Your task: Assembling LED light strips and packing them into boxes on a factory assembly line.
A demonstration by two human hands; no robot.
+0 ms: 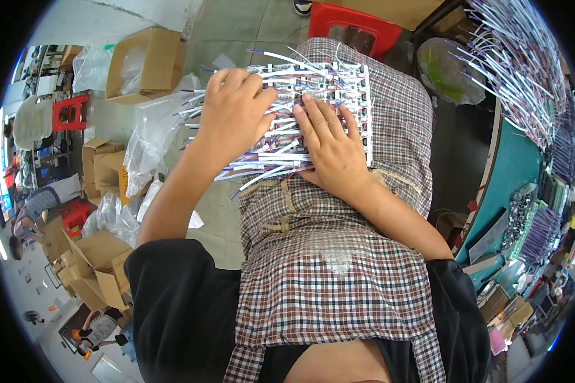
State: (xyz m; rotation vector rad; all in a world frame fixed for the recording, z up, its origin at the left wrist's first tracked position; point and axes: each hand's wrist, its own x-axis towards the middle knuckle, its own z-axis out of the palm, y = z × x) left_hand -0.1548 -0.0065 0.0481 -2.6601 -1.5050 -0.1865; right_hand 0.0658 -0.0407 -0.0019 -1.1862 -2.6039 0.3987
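Across my lap lies a white panel of small circuit boards (368,105), with many short white cables (268,156) in rows over it. Their ends, with red and blue wires, stick out past its left edge. My left hand (235,108) is over the left part of the panel, its fingers curled down among the cables. What its fingertips pinch is hidden under the hand. My right hand (335,143) rests on the middle of the panel, fingers stretched out and pressing lightly on cables and boards. The right thumb lies by the lower edge.
A checked apron (332,300) covers my lap. On my right, a green-topped bench (492,191) carries a big heap of white cables (524,64) and stacked circuit boards (540,233). A red stool (358,25) stands ahead. Cardboard boxes (163,60) and plastic bags (150,143) lie left.
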